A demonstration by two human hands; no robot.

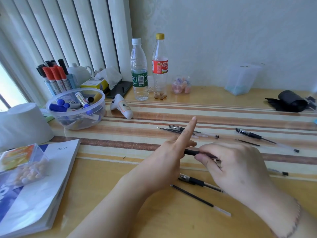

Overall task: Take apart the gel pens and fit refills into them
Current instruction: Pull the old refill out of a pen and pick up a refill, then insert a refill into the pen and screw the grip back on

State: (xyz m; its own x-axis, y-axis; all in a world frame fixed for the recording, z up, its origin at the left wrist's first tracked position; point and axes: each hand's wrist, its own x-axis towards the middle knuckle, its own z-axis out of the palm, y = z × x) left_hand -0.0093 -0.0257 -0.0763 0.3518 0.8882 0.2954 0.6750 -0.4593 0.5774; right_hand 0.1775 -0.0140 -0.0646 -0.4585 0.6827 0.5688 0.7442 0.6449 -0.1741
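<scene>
Both hands hold one black gel pen just above the desk's middle. My left hand grips its left end, with the index finger sticking straight out. My right hand pinches the pen's right part with thumb and fingers; most of the pen is hidden. A loose refill lies in front of the hands, and a gel pen lies partly under my right hand. Behind the hands lies a group of pen parts and refills. At the right lie another pen and a refill.
A clear bowl of markers and a marker cup stand at the left. Two bottles stand at the back. A book with a plastic box lies front left. A black bag sits far right.
</scene>
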